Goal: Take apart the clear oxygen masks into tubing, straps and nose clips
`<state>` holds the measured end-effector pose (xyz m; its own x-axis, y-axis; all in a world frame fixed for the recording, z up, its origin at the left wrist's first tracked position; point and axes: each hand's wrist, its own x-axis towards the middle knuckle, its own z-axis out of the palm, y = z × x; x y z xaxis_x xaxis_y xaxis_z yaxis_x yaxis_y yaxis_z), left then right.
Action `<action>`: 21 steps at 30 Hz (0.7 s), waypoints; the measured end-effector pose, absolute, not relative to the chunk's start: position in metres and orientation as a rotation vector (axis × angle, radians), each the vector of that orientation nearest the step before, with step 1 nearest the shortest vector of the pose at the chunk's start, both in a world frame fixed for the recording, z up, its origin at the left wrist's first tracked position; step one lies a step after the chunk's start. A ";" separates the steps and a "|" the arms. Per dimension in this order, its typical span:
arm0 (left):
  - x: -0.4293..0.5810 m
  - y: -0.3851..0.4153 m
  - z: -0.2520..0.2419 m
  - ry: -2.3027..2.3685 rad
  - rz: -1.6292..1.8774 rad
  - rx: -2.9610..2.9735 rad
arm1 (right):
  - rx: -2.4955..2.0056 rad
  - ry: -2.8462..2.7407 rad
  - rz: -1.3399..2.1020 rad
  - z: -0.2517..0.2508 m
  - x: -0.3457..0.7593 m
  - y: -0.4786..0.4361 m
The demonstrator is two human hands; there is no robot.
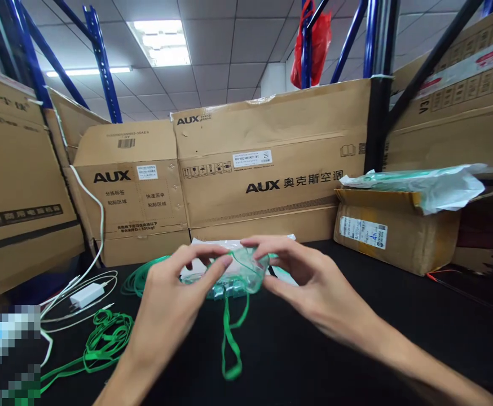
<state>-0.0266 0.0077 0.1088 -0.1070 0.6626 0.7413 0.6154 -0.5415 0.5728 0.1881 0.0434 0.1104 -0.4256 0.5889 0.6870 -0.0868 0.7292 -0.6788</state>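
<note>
A clear, green-tinted plastic pouch [250, 273] is held up between my two hands, above the black table. A flat green strap [230, 349] hangs from it in a loop. My left hand [183, 276] pinches the pouch's left edge between thumb and forefinger. On the other side, the fingers and thumb of my right hand [301, 273] close around its right edge and top. Just behind lie more clear and green plastic pieces [219, 290] on a white bag [198, 243], partly hidden by my hands.
Green straps [109, 338] lie tangled at the left, near a white charger [88, 294] with cables. Large AUX cartons [267, 208] wall off the back. To the right stands an open carton [399, 231] topped by a white plastic bag [445, 186]. A pixelated patch covers the lower left corner.
</note>
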 end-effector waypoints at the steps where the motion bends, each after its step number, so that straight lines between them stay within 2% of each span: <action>1: -0.027 0.008 0.117 1.505 1.804 2.074 | -0.349 -1.890 0.713 0.116 0.186 0.045; 3: -0.027 0.008 0.119 1.513 1.842 2.110 | -0.317 -1.924 0.581 0.115 0.186 0.046; 6: -0.024 0.005 0.084 1.486 1.792 2.249 | -0.424 -1.970 0.503 0.082 0.192 0.041; 12: -0.016 -0.004 -0.004 1.505 1.498 2.596 | -0.698 -1.836 1.024 0.004 0.202 0.030; 14: -0.014 -0.006 -0.012 1.474 1.444 2.652 | -0.736 -1.845 1.043 -0.003 0.203 0.029; 21: -0.007 -0.010 -0.013 1.446 1.488 2.619 | -0.710 -2.006 0.727 0.000 0.204 0.033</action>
